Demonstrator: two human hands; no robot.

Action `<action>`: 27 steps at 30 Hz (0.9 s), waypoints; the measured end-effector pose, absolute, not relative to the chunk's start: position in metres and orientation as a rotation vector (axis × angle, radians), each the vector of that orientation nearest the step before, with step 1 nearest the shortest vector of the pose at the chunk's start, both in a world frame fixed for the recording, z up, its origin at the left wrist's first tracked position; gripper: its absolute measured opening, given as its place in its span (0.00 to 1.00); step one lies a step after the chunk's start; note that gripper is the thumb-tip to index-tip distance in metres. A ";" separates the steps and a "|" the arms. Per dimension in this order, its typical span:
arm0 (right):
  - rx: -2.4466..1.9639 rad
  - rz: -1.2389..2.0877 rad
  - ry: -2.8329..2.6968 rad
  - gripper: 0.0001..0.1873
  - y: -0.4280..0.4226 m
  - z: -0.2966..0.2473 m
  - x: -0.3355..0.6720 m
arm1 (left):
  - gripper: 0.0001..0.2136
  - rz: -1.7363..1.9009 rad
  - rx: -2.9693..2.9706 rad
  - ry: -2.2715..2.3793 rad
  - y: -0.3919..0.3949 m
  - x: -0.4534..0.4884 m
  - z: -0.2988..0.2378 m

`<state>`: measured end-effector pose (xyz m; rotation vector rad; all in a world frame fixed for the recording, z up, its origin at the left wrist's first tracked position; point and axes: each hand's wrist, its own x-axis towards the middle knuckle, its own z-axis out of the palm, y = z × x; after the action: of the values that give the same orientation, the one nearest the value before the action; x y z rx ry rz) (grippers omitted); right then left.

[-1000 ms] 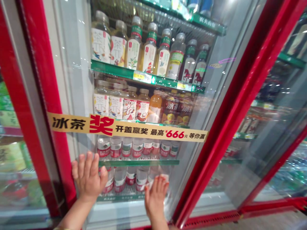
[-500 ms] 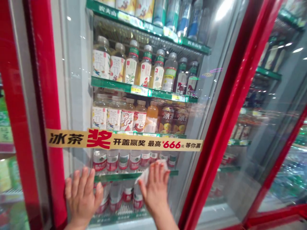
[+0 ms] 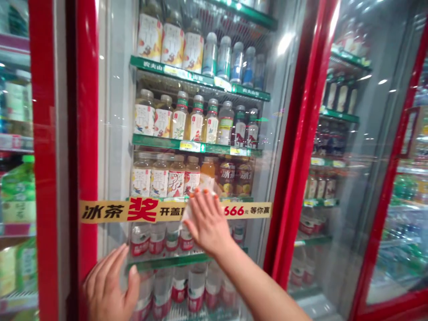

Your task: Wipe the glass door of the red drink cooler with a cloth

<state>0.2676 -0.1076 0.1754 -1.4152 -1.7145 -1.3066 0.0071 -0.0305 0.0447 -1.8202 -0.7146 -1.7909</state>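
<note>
My right hand (image 3: 207,218) lies flat on the glass door (image 3: 115,133) of a drinks fridge, fingers stretched upward. Under its palm and fingers it presses a thin white cloth (image 3: 187,216), which shows along the thumb side and is mostly covered. Beneath this hand runs a beige banner (image 3: 105,211) with black and red characters, its middle part hidden. At the lower left, my left hand (image 3: 110,285) rests with nothing in it against the door by the red frame (image 3: 87,178), fingers straight and thumb apart.
Behind the glass, bottles (image 3: 195,120) stand in rows on shelves with green edges (image 3: 187,145). A second red-framed door (image 3: 310,133) with more drinks is on the right. Green bottles (image 3: 18,191) show behind another door at the left.
My right hand has slid the cloth upward and slightly left, from below the banner onto it. My left hand sits a little lower in view. The camera has tilted up and shifted.
</note>
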 end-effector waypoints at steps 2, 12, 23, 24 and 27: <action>-1.603 -1.246 -1.413 0.42 -0.124 0.200 0.326 | 0.41 -1.821 -1.819 -0.653 -0.036 0.010 0.072; -1.462 -1.275 -1.237 0.45 -0.086 0.284 0.276 | 0.38 -1.622 -1.772 -0.769 -0.012 0.063 0.125; -1.615 -1.280 -1.447 0.46 -0.128 0.270 0.348 | 0.39 -1.603 -1.781 -0.779 -0.018 0.058 0.123; -1.666 -1.236 -1.318 0.47 -0.135 0.265 0.374 | 0.39 -1.610 -1.782 -0.788 -0.017 0.059 0.122; -1.699 -1.145 -1.071 0.49 -0.144 0.236 0.418 | 0.38 -1.648 -1.779 -0.808 -0.017 0.063 0.120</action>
<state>0.4183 -0.1444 0.2358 -1.6986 -1.0711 -1.1452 0.0632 -0.0168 0.1195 -1.7786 -0.8083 -1.6482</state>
